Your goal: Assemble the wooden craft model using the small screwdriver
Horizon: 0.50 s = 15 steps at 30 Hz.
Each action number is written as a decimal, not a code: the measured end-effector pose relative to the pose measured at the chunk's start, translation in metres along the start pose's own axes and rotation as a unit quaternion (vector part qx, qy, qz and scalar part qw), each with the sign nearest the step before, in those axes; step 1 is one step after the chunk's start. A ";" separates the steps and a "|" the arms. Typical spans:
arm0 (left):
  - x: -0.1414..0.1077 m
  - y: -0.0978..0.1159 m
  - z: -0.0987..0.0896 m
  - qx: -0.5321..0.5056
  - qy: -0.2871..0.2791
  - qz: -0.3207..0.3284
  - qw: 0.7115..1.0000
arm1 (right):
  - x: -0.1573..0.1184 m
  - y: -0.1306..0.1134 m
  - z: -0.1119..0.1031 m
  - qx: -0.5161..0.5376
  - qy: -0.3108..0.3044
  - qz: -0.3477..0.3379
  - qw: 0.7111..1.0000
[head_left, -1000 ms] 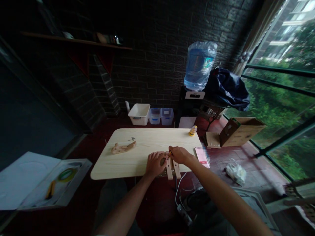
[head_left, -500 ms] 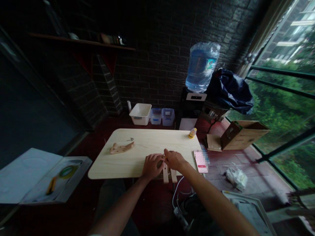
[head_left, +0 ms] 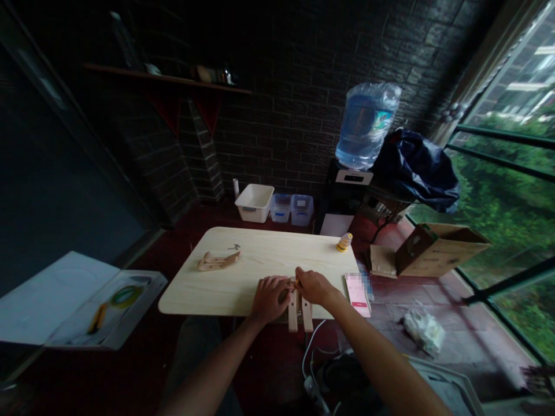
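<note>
My left hand (head_left: 269, 297) presses on a light wooden part at the table's front edge, its fingers curled over the near end. Two wooden legs with dark holes, one of them the left leg (head_left: 293, 315), stick out past the edge toward me. Against the same piece, my right hand (head_left: 315, 287) is closed in a pinch. A small yellowish bit shows at its fingertips, too small to name. Farther left on the pale table (head_left: 243, 289) lies another wooden assembly (head_left: 218, 262), with small dark metal pieces (head_left: 235, 247) behind it.
A small bottle with a yellow base (head_left: 344, 242) stands at the table's back right corner. A phone with a pink screen (head_left: 358, 294) lies at the right edge. Plastic bins (head_left: 255, 203), a water dispenser (head_left: 347, 196) and a cardboard box (head_left: 437, 251) stand beyond. An open white case (head_left: 117, 335) is at left.
The whole view has shifted slightly, so things appear a little farther right. Both hands stay at the wooden part, with my right hand's pinch turned only slightly.
</note>
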State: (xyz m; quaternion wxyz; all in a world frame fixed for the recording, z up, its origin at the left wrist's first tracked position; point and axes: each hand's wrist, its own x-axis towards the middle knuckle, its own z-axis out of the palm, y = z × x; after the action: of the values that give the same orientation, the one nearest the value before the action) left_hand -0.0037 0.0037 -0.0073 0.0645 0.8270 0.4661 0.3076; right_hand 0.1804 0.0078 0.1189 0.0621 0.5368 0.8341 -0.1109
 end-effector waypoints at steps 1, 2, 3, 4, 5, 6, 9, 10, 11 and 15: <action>0.000 0.000 0.000 0.001 -0.003 0.001 1.000 | -0.001 0.000 0.001 0.003 0.003 0.003 1.000; 0.000 0.000 0.000 0.001 -0.006 0.002 1.000 | -0.002 0.000 0.002 0.007 0.007 0.007 1.000; 0.000 0.000 0.001 0.002 -0.009 0.003 1.000 | -0.002 -0.001 0.003 0.011 0.010 0.010 1.000; 0.000 -0.001 0.001 0.002 -0.011 0.002 1.000 | -0.003 -0.001 0.003 0.015 0.012 0.014 1.000; 0.001 -0.001 0.002 0.001 -0.012 0.001 1.000 | -0.004 -0.002 0.003 0.019 0.015 0.015 1.000; 0.001 -0.001 0.002 0.000 -0.013 0.000 1.000 | -0.004 -0.002 0.002 0.022 0.017 0.015 0.999; 0.001 -0.004 0.005 -0.002 -0.009 -0.001 1.000 | -0.004 -0.003 -0.003 0.017 0.026 0.009 0.999; 0.001 -0.005 0.006 -0.003 -0.006 0.000 1.000 | -0.003 -0.003 -0.004 0.013 0.028 0.005 1.000; 0.001 -0.006 0.007 -0.004 -0.002 0.000 1.000 | -0.003 -0.004 -0.005 0.007 0.028 0.002 1.000; 0.000 -0.008 0.008 -0.012 0.005 -0.002 1.000 | -0.004 -0.011 -0.005 -0.004 0.028 -0.010 1.000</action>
State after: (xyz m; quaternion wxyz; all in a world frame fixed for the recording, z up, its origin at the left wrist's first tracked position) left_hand -0.0054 0.0097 -0.0170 0.0722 0.8235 0.4646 0.3174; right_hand 0.1721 0.0012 0.1263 0.0400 0.5310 0.8413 -0.0928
